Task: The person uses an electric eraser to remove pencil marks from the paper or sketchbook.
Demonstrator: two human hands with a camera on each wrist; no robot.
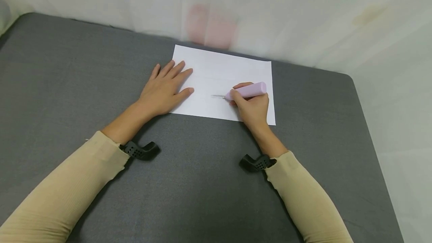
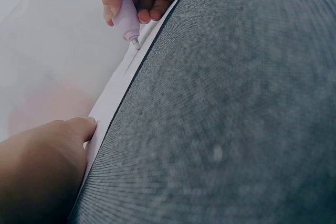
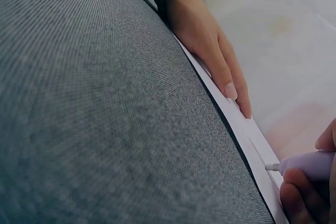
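A white sheet of paper (image 1: 222,74) lies flat on the grey table (image 1: 67,85) near its far edge. My left hand (image 1: 165,87) rests flat on the sheet's left part, fingers straight and spread. My right hand (image 1: 251,104) grips a pale pink pen-shaped tool (image 1: 246,91) whose thin metal tip (image 1: 217,96) touches the middle of the paper. In the left wrist view the pink tool (image 2: 126,17) points down at the paper edge (image 2: 113,95). In the right wrist view the tool (image 3: 310,165) sits at the lower right, past the left hand (image 3: 210,45).
A white cloth backdrop (image 1: 303,18) with a faint pink stain (image 1: 209,25) hangs behind the table. The grey tabletop runs wide on both sides and toward me. Black wrist-camera mounts (image 1: 140,150) sit at both cuffs.
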